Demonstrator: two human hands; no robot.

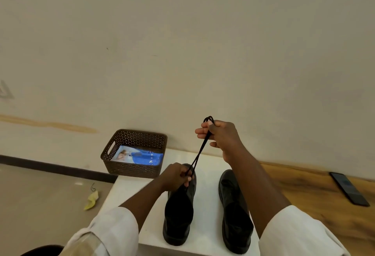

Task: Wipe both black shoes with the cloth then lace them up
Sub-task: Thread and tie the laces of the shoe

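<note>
Right hand [221, 135] and left hand [176, 175] both pinch lace [199, 150] above left shoe [179, 207]; no legible writing.

No legible text, labels, brands or numbers; print on the blue packet [140, 157] is unreadable.

Shoes [178, 213] side by side on table [205, 174]

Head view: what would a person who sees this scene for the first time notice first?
First, the black lace, stretched taut between the raised right hand and the left hand, which pinches it at the left shoe on the white table. The right shoe stands beside it. A brown basket sits at the table's far left corner.
</note>
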